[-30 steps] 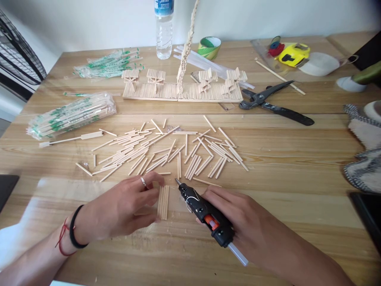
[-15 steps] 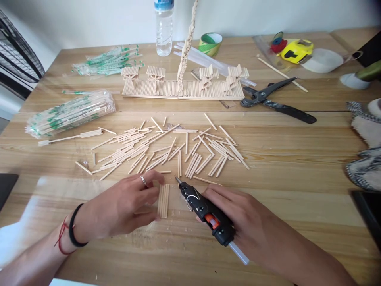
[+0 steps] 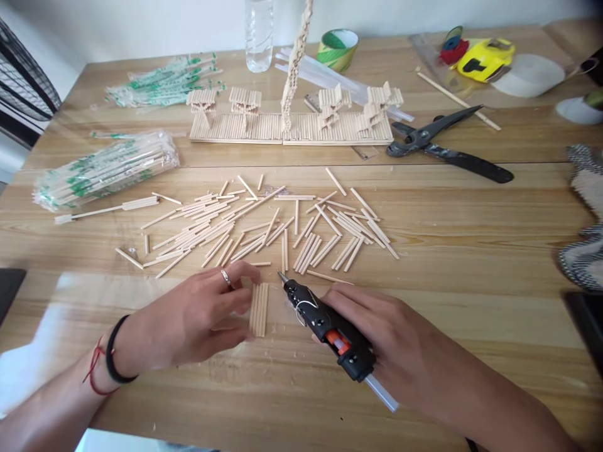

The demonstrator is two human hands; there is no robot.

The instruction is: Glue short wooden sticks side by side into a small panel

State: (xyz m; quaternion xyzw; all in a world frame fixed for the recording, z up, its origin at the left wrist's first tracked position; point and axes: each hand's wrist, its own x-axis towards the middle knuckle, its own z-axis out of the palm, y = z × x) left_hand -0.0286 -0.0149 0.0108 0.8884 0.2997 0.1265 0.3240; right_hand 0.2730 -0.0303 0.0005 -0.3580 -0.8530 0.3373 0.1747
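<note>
A small panel of short wooden sticks point(image 3: 260, 311), laid side by side, rests flat on the table in front of me. My left hand point(image 3: 207, 314) is curled at its left edge, fingertips against the panel. In my right hand point(image 3: 377, 333) is a black hot glue gun point(image 3: 325, 323), its metal tip pointing up and left, just right of the panel's upper end. A clear glue stick point(image 3: 382, 394) pokes out of its back. Beyond both hands lie many loose cut wooden sticks point(image 3: 207, 229). Part of my right fingers is hidden behind the gun.
A stick-built model point(image 3: 264, 130) with a tall twisted post stands farther back. Around it are bagged cotton swabs point(image 3: 110, 166), a water bottle point(image 3: 259, 37), green tape point(image 3: 337, 50), black cutting pliers point(image 3: 443, 141) and a yellow tape measure point(image 3: 485, 59). A patterned cloth point(image 3: 584, 251) lies at right.
The camera view has tilted slightly, so the table things sit higher in the picture. Both hands, the glue gun and the panel keep nearly the same places relative to each other.
</note>
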